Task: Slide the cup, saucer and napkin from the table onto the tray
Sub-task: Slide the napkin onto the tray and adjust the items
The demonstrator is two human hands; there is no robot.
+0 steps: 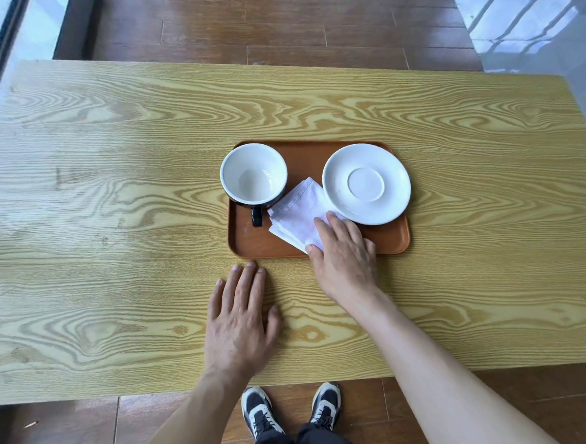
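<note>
A brown tray [252, 245] lies on the wooden table. On its left part stands an empty cup [254, 178], white inside and dark outside, with its handle toward me. A white saucer [366, 183] rests on the tray's right part, overhanging the right rim. Between them lies a folded white napkin [296, 213], one corner tucked under the saucer's edge. My right hand [343, 256] lies flat with its fingers pressing on the napkin's near corner, over the tray's front rim. My left hand [240, 314] rests flat on the table just in front of the tray, fingers apart, holding nothing.
The wooden table [111, 198] stretches wide to the left and right of the tray. Its near edge runs just above my shoes [291, 410] on the dark plank floor. A glass wall stands at the left and a railing at the upper right.
</note>
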